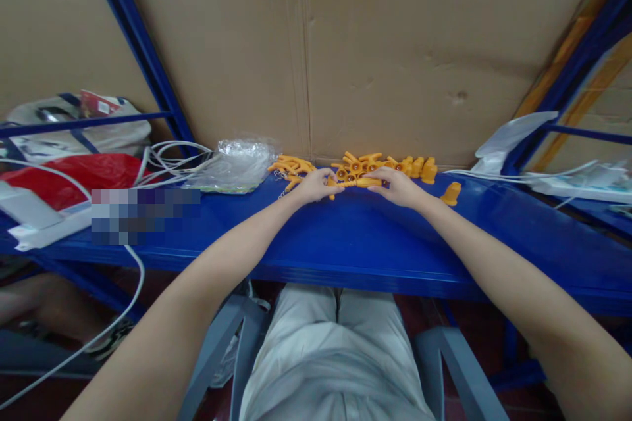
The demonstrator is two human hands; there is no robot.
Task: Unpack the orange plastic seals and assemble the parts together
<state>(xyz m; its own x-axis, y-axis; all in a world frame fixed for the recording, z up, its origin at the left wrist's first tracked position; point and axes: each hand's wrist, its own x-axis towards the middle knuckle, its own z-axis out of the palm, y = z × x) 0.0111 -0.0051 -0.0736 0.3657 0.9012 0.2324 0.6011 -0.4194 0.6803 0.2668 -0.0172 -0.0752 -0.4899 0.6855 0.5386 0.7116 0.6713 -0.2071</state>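
Note:
My left hand (316, 185) is closed around a small orange plastic piece (334, 188) at the back of the blue table. My right hand (397, 188) pinches a longer orange plastic piece (366, 181) that points toward the left hand. The two pieces meet or nearly meet between my hands; I cannot tell whether they are joined. Just behind the hands lies a pile of orange cup-ended parts (363, 163). To the left are slim orange parts (291, 164) with small metal chains. Several orange parts stand upright (428, 170) on the right, and a single orange part (451, 194) stands apart.
A clear plastic bag (232, 168) lies left of the parts. Beyond it are white cables (168, 148), a white power strip (54, 227) and a red bag (64, 174). Cardboard (306, 46) closes off the back. Blue posts (141, 46) flank the table (345, 243).

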